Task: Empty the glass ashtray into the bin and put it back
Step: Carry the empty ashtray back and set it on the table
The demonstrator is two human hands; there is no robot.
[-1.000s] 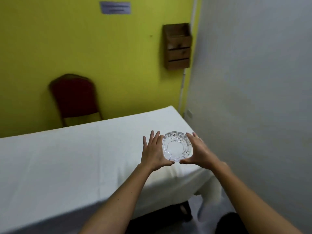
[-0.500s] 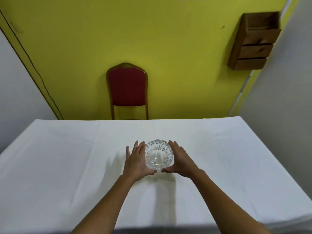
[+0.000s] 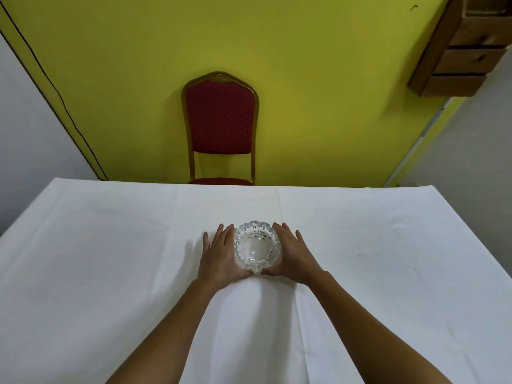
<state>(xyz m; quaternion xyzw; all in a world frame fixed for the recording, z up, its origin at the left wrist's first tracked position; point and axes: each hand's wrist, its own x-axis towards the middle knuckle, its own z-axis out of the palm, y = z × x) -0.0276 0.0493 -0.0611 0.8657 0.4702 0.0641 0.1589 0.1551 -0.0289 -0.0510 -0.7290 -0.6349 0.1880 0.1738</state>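
Surface: white tablecloth [image 3: 110, 273], red chair [image 3: 220, 126] behind.
Ashtray: glass ashtray [image 3: 256, 246] upright on cloth.
Grip: left hand [image 3: 221, 257] and right hand [image 3: 291, 254] cupping its sides.

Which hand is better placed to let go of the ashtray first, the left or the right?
Neither is clearly better. The left hand and right hand cup the glass ashtray symmetrically on the white tablecloth, thumbs meeting at its near edge. I would release both together.
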